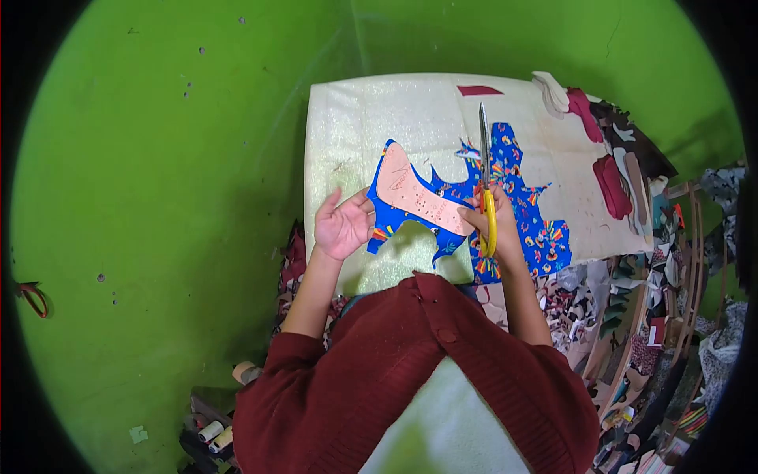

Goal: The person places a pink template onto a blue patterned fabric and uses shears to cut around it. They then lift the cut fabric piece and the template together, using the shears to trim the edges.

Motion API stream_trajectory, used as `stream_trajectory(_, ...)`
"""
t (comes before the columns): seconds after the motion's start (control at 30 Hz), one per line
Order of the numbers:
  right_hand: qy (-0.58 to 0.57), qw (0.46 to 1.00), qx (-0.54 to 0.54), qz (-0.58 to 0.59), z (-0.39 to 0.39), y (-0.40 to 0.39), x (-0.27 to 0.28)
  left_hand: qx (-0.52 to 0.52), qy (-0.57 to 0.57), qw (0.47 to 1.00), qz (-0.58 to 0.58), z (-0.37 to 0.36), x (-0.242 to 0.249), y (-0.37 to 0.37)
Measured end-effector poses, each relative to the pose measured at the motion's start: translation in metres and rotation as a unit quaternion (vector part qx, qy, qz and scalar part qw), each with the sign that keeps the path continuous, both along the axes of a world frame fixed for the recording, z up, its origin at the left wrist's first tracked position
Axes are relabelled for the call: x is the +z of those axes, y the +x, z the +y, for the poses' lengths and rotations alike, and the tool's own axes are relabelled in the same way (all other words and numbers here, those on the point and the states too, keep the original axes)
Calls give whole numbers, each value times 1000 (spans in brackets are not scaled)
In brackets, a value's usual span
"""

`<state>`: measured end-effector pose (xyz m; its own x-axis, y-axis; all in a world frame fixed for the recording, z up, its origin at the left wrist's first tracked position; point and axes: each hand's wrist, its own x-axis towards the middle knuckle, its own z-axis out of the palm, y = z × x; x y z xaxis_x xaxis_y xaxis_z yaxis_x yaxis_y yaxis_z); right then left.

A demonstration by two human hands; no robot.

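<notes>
My right hand (502, 229) grips scissors (489, 221) with yellow handles, their blades pointing away from me. Its thumb also presses on the narrow end of a pink shoe-sole pattern (418, 193) with pen marks and small holes. Under the pattern lies a cut piece of blue printed fabric (383, 217), which shows around its edges. My left hand (345, 227) is palm up with fingers apart, its fingertips at the left edge of that fabric. A larger blue printed fabric piece (541, 237) with jagged edges lies on the table to the right, partly behind my right hand.
The table has a pale, shiny cover (347, 118). A dark red scrap (479, 91) lies at its far edge. Stacked dark red pieces (612, 188) and strips rest at the right. Many offcuts (572, 304) are heaped below and right of the table. A green wall (174, 158) stands left.
</notes>
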<state>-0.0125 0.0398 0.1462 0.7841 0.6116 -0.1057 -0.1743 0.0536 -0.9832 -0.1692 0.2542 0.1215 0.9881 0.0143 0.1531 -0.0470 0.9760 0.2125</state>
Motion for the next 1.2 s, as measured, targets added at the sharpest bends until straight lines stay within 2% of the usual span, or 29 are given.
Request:
stream_trajectory(0.1, -4, 1000, 2, 2, 8, -1, 14, 1, -17, 996, -89, 3, -1, 8)
stream_trajectory(0.17, 10, 1000, 3, 1, 14, -1, 16, 85, 189, 978, 34, -6, 12, 5)
stream_trajectory(0.2, 25, 1000, 1, -1, 16, -1, 16, 128, 232, 964, 22, -12, 7, 7)
stream_trajectory(0.23, 39, 999, -2, -1, 19, -2, 17, 130, 234, 963, 17, -14, 5, 11)
stream_trajectory(0.3, 34, 999, -5, 11, 23, -4, 18, 149, 213, 963, -65, -17, 6, 18)
stream_trajectory(0.37, 64, 998, -17, 23, 29, -6, 12, 183, 252, 950, -31, -29, 14, 23)
stream_trajectory(0.43, 61, 997, -25, 34, 32, -10, 14, 269, 281, 920, 59, -40, 11, 30)
stream_trajectory(0.47, 64, 996, -48, 34, 35, -11, 11, 250, 223, 940, 72, -39, -6, 33)
stream_trajectory(0.5, 65, 995, -71, 35, 38, -13, 8, 250, 225, 939, 69, -42, -4, 36)
stream_trajectory(0.57, 75, 993, -85, 35, 44, -20, 3, 242, 177, 954, 3, -47, 0, 41)
stream_trajectory(0.6, 94, 990, -101, 11, 47, -22, -3, 159, 152, 962, -163, -39, 8, 47)
stream_trajectory(0.63, 113, 987, -116, -13, 50, -24, -8, 158, 152, 962, -165, -44, 13, 45)
stream_trajectory(0.67, 94, 988, -120, -24, 50, -25, -11, 210, 246, 945, -40, -51, 18, 42)
stream_trajectory(0.7, 94, 988, -121, -27, 50, -27, -10, 257, 333, 903, 85, -56, 30, 41)
stream_trajectory(0.77, 100, 987, -128, -4, 50, -32, -8, 245, 353, 901, 59, -54, 31, 42)
stream_trajectory(0.83, 109, 985, -131, -1, 50, -38, -4, 308, 410, 858, 26, -54, 29, 43)
stream_trajectory(0.93, 127, 984, -126, 21, 51, -42, -3, 331, 410, 848, 61, -59, 27, 46)
stream_trajectory(1.2, 101, 986, -133, -23, 54, -43, -10, 343, 458, 818, 66, -57, 27, 47)
